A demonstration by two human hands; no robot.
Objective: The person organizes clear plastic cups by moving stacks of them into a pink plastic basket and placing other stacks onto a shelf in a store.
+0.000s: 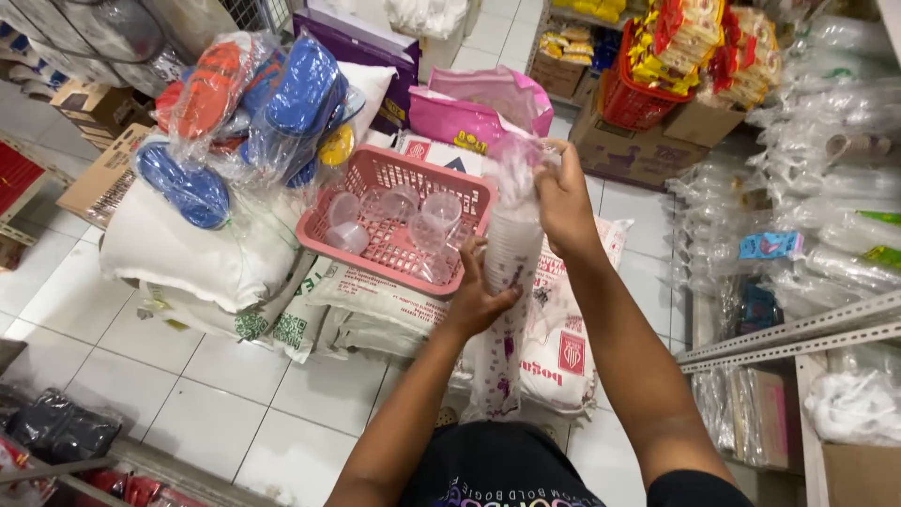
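Cups in a long plastic sleeve [511, 253]: we are gripping its middle with our left hand [477, 299] while our right hand [563, 202] pinches the open top, steadying it above the pink basket [394, 221].

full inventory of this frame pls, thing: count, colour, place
sleeve of cups: one, clear plastic wrap, centre, held upright
basket: one, pink, on the sacks
loose cups: several, clear, inside basket
sacks: several, white, stacked on floor
sandals: several pairs, blue and orange, bagged, upper left
bags: two, pink, behind basket
crate: one, red, snack packets, top right
shelf: metal, right, plastic-wrapped goods
left hand: grips sleeve's middle
right hand: pinches sleeve's top
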